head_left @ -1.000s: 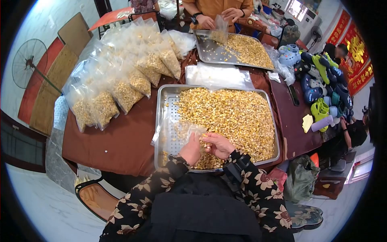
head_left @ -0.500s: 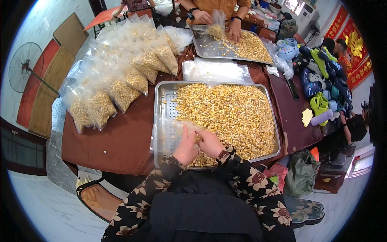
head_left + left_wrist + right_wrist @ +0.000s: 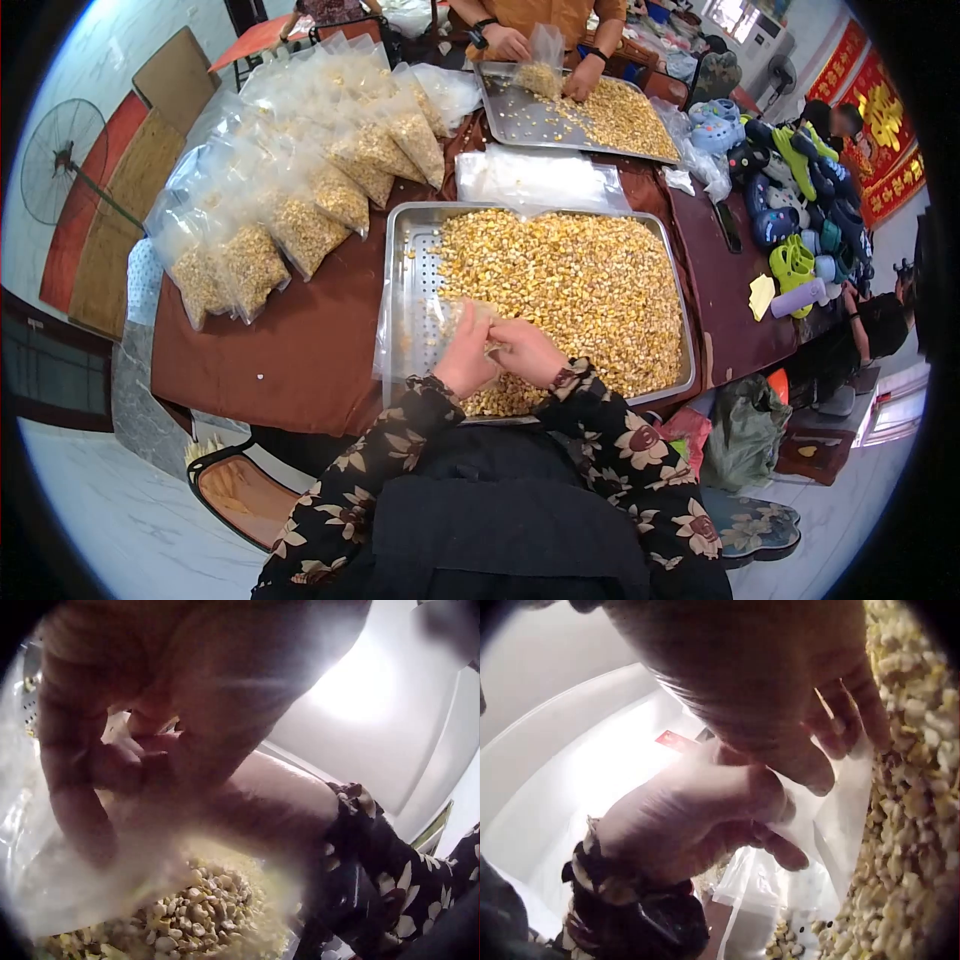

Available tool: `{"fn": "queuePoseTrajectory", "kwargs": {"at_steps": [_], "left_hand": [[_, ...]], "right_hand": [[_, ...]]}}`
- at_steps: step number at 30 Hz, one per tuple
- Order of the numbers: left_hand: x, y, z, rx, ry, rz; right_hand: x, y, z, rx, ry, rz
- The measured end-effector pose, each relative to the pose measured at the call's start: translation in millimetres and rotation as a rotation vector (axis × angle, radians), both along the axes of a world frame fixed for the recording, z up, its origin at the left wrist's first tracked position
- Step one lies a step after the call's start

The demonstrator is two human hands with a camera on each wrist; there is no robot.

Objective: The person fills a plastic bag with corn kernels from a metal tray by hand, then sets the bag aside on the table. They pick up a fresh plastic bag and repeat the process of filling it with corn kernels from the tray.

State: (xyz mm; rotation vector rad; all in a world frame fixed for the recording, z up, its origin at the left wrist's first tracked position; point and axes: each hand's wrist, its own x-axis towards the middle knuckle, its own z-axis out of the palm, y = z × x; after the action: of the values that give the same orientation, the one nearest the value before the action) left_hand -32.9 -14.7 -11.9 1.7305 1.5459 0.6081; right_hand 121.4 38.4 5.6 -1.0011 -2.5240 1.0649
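Note:
A clear plastic bag [image 3: 448, 316] lies over the near left part of a metal tray [image 3: 398, 262] heaped with corn kernels [image 3: 570, 290]. My left hand [image 3: 466, 360] grips the bag near its mouth, fingers partly curled. Close against it, my right hand [image 3: 528, 354] pinches the bag's edge; in the right wrist view, the plastic [image 3: 849, 796] runs between its thumb and fingers. Kernels [image 3: 206, 904] show beneath the hands in the left wrist view. Both hands hide much of the bag from the head view.
Several filled bags [image 3: 310, 215] crowd the table's left side. A stack of flat empty bags [image 3: 540, 180] lies beyond my tray. Across the table, another person's hands [image 3: 583, 78] work over a second tray [image 3: 510, 120]. Shoes [image 3: 795, 200] are piled at right, near a phone [image 3: 727, 226].
My right hand turned from palm-up with kernels at its fingers to back-up against the left hand at the bag. The other person's right hand reached down into the kernels.

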Motion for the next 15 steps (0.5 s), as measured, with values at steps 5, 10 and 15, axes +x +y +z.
{"fn": "queuePoseTrajectory", "kwargs": {"at_steps": [5,10,15], "left_hand": [[-0.3,0.0,-8.6,0.034,-0.013,-0.015],[-0.7,1.2,-6.5,-0.041,-0.084,-0.026],[3.0,0.8,-7.2,-0.036,-0.069,-0.046]], "right_hand": [[49.5,-0.4,27.5,0.152,-0.028,-0.18],[78.1,-18.1,56.0,0.236,-0.526,-0.317],[65.9,-33.2,39.4,0.221,-0.467,-0.434]]}}
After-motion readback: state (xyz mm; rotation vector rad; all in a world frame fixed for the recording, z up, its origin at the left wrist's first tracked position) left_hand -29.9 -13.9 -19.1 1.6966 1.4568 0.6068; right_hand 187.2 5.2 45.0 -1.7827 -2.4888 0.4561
